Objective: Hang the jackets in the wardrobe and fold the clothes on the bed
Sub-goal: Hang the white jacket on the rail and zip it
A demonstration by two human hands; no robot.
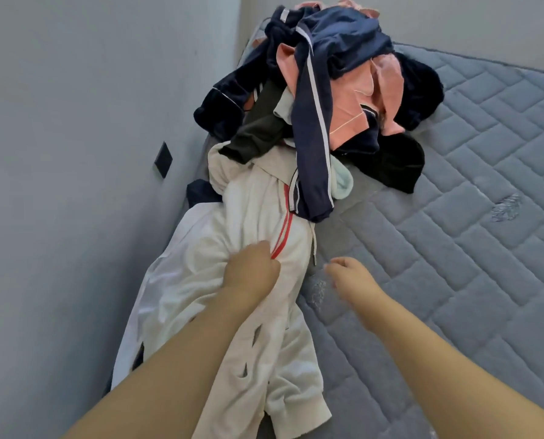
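Observation:
A white jacket (251, 223) with red stripes lies stretched along the left side of the bed (454, 248), its upper part tucked under a pile of clothes (324, 90). My left hand (251, 270) is closed on the white fabric beside the red stripes. Just to the right, my right hand (348, 272) hovers over the mattress with fingers curled and nothing in it. The pile holds navy garments with white stripes, peach pieces, black items and a dark olive one.
A grey wall (74, 153) runs close along the bed's left edge, with a black wall plate (163, 159) on it. A second wall (454, 20) stands behind the pile. The quilted grey mattress extends to the right, with small scuffed patches (505, 207).

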